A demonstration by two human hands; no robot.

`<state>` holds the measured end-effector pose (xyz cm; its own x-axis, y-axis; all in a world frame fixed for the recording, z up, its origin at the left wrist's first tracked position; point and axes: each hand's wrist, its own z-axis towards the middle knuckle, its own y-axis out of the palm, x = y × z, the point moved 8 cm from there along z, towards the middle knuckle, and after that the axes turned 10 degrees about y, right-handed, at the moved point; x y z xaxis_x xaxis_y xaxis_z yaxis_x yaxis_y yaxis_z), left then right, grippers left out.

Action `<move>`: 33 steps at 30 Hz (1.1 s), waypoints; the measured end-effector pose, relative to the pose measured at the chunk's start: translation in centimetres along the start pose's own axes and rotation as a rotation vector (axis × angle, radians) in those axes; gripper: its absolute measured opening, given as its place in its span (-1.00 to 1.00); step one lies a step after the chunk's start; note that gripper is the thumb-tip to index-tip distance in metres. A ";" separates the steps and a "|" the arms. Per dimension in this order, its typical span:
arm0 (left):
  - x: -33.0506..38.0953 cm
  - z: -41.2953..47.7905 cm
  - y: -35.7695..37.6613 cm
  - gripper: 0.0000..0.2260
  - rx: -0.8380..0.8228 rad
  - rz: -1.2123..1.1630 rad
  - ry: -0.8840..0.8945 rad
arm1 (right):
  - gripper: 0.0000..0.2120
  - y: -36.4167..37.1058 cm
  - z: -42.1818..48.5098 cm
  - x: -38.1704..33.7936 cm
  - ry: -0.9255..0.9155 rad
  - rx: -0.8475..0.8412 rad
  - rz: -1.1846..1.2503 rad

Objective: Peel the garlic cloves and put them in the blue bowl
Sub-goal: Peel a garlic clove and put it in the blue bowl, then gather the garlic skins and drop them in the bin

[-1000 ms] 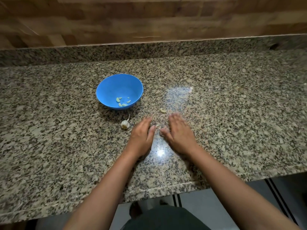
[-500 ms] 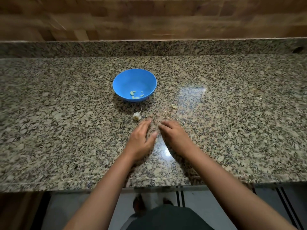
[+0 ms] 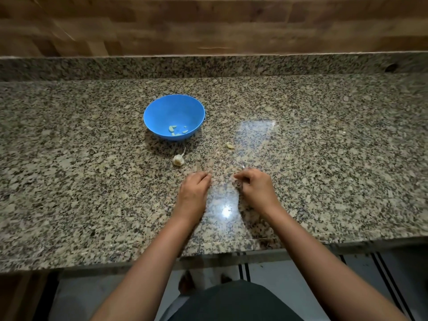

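Observation:
The blue bowl (image 3: 162,110) stands on the granite counter (image 3: 92,181), left of centre, with several peeled garlic cloves (image 3: 177,131) in its bottom. A garlic bulb remnant (image 3: 178,160) with a thin stem lies just in front of the bowl. One loose clove (image 3: 229,145) lies to the bowl's right. My left hand (image 3: 194,189) rests on the counter below the bulb, fingers curled under. My right hand (image 3: 256,188) is beside it, fingers bent and pinched together. A tiny pale scrap shows at its fingertips; I cannot tell if it is held.
A raised granite ledge (image 3: 208,66) and a wood-patterned wall (image 3: 208,24) close off the back. The counter's front edge (image 3: 208,256) runs just below my wrists, with floor and my dark clothing underneath. A bright light reflection sits between my hands.
Both hands went from flat with fingers stretched to curled, and have drawn slightly apart. The view has shifted, so the bowl appears further right.

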<state>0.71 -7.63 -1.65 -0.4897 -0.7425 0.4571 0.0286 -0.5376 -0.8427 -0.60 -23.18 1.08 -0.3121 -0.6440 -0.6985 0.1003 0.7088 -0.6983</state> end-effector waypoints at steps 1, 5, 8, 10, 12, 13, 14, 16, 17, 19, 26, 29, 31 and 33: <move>0.1 -0.5 -0.4 -0.74 0.034 -0.009 0.001 | -0.79 0.2 -0.2 0.2 0.018 -0.020 0.019; 0.8 -2.0 -1.8 -0.76 0.074 -0.031 0.000 | -0.79 1.0 -1.2 0.1 0.088 -0.104 0.151; 0.3 -3.4 -2.2 -0.77 0.091 -0.121 -0.100 | -0.80 1.7 -2.4 -1.7 0.103 -0.172 0.267; -1.3 -4.6 -3.6 -0.80 0.189 -0.291 -0.326 | -0.81 2.9 -3.2 -3.1 0.170 -0.269 0.382; -3.8 -7.0 -4.9 -0.85 0.339 -0.578 -0.604 | -0.79 4.8 -4.4 -4.7 0.234 -0.383 0.490; -4.9 -8.4 -5.7 -0.86 0.436 -0.711 -0.700 | -0.79 5.9 -5.2 -5.8 0.251 -0.434 0.517; -6.2 -10.0 -6.6 -0.85 0.541 -0.803 -0.766 | -0.80 7.2 -6.0 -6.9 0.259 -0.487 0.538; -8.3 -14.3 -8.8 -0.86 0.773 -0.948 -0.867 | -0.80 10.4 -8.3 -9.6 0.261 -0.599 0.558; -9.1 -16.7 -10.0 -0.87 0.879 -1.014 -0.902 | -0.79 12.4 -9.8 -10.9 0.254 -0.659 0.547; -10.3 -21.9 -12.2 -0.86 1.039 -1.126 -0.953 | -0.76 17.1 -13.4 -13.6 0.233 -0.790 0.502; -14.8 -44.8 -20.6 -0.84 1.415 -1.071 -1.134 | -0.85 33.4 -31.4 -22.1 0.168 -1.134 0.384; -16.5 -52.8 -23.7 -0.84 1.508 -1.033 -1.177 | -0.86 39.4 -38.9 -24.5 0.162 -1.221 0.357; -17.8 -57.6 -24.6 -0.79 1.550 -0.997 -1.237 | -0.87 42.8 -43.1 -25.5 0.158 -1.260 0.297; -18.9 -61.6 -24.9 -0.78 1.603 -0.980 -1.292 | -0.81 45.7 -46.4 -26.2 0.156 -1.294 0.245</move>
<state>-44.45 44.37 -6.80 -0.1692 0.4343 0.8847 0.9742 -0.0621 0.2168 -31.67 39.47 -5.23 -0.5281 -0.4833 -0.6983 -0.7706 0.6181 0.1550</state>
